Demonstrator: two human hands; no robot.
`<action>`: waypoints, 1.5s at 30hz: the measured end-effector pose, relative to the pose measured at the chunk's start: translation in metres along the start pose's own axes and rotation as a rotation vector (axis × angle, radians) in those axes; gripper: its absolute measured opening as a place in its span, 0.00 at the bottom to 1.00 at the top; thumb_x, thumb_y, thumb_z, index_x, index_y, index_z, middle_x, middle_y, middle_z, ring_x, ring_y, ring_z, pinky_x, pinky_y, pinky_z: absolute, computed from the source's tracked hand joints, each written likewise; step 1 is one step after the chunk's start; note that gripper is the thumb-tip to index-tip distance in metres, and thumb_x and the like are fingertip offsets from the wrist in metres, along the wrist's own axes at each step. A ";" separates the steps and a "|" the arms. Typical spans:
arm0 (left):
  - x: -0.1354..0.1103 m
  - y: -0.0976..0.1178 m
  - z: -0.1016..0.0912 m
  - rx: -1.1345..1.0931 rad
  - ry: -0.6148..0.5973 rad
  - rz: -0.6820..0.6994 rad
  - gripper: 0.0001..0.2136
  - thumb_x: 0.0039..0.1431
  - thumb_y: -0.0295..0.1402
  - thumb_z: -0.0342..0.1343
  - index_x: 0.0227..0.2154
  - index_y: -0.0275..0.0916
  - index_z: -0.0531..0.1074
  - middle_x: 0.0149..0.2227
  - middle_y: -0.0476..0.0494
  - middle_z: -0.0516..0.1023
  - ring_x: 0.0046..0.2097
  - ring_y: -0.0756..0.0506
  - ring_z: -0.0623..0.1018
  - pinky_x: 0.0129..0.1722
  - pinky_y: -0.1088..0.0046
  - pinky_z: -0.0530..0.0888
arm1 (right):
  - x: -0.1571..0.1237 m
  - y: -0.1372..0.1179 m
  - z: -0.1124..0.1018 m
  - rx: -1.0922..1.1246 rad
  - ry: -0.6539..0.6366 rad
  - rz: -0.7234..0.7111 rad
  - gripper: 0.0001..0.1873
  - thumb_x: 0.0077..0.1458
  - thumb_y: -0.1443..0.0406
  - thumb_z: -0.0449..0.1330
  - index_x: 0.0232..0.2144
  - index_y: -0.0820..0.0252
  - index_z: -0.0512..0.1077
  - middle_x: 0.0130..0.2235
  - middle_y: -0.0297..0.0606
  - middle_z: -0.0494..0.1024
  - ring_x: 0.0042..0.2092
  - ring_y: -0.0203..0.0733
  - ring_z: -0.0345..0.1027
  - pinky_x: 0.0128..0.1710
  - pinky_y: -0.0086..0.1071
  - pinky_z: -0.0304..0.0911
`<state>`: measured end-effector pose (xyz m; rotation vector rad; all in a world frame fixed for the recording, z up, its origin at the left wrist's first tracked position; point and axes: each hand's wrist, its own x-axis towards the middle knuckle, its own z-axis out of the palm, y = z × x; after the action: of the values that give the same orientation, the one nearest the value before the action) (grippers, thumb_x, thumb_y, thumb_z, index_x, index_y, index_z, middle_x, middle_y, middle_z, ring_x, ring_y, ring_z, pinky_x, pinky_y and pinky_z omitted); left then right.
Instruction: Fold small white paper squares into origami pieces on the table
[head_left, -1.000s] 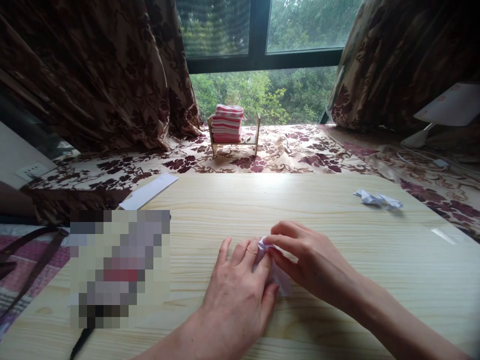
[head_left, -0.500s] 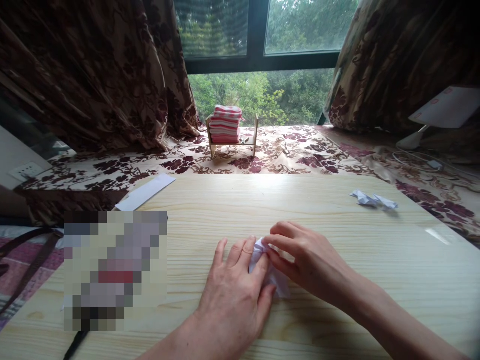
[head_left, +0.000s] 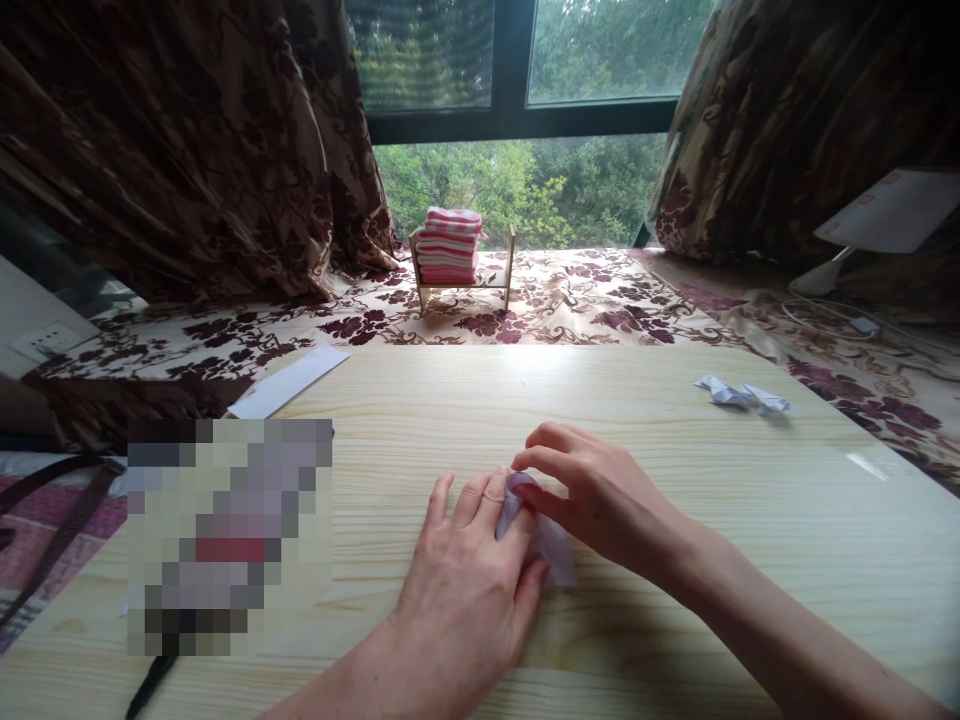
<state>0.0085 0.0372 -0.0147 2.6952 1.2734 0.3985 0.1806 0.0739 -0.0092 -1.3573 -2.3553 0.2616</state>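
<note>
Under my hands, near the middle of the wooden table (head_left: 645, 620), lies a small sheet of white paper (head_left: 553, 553), partly folded. My left hand (head_left: 474, 570) rests palm down, fingers spread flat, pressing the paper's left side. A ring circles one of its fingers. From the right, my right hand (head_left: 581, 475) pinches the upper edge of the paper between thumb and fingertips, close beside the left fingers. The left hand covers much of the sheet, so its full shape is hidden.
Folded white paper pieces (head_left: 742, 394) lie at the table's right. A flat white paper strip (head_left: 291, 382) sits at the back left, near a pixelated object (head_left: 229, 530). Beyond the table, a small wooden rack (head_left: 511, 270) bears stacked pink-striped cloths (head_left: 448, 245); a lamp (head_left: 889, 210) stands right.
My right hand has shifted slightly up and left, and the paper's upper edge now curls over under its fingers. My left hand stays in nearly the same place.
</note>
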 end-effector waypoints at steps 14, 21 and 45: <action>-0.002 0.000 0.000 0.028 0.009 0.001 0.19 0.61 0.39 0.46 0.54 0.40 0.65 0.57 0.37 0.67 0.58 0.36 0.64 0.58 0.46 0.55 | -0.010 0.008 -0.004 0.092 0.033 -0.088 0.08 0.58 0.68 0.55 0.34 0.57 0.75 0.35 0.38 0.73 0.34 0.38 0.66 0.32 0.29 0.60; -0.002 0.000 0.001 0.023 0.007 -0.001 0.20 0.61 0.39 0.46 0.55 0.40 0.64 0.58 0.37 0.66 0.58 0.36 0.63 0.58 0.46 0.54 | -0.011 0.005 -0.003 0.035 0.034 -0.109 0.09 0.59 0.68 0.54 0.33 0.57 0.75 0.34 0.38 0.73 0.34 0.38 0.65 0.31 0.29 0.59; 0.002 -0.011 -0.009 -0.084 0.067 0.011 0.12 0.60 0.32 0.47 0.44 0.39 0.71 0.49 0.40 0.72 0.50 0.40 0.69 0.56 0.51 0.58 | -0.014 0.009 0.000 0.116 -0.037 -0.102 0.10 0.60 0.67 0.52 0.36 0.58 0.74 0.35 0.39 0.73 0.35 0.38 0.66 0.33 0.29 0.60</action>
<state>-0.0013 0.0463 -0.0080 2.6413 1.2297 0.5356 0.1936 0.0667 -0.0156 -1.1848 -2.3908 0.3893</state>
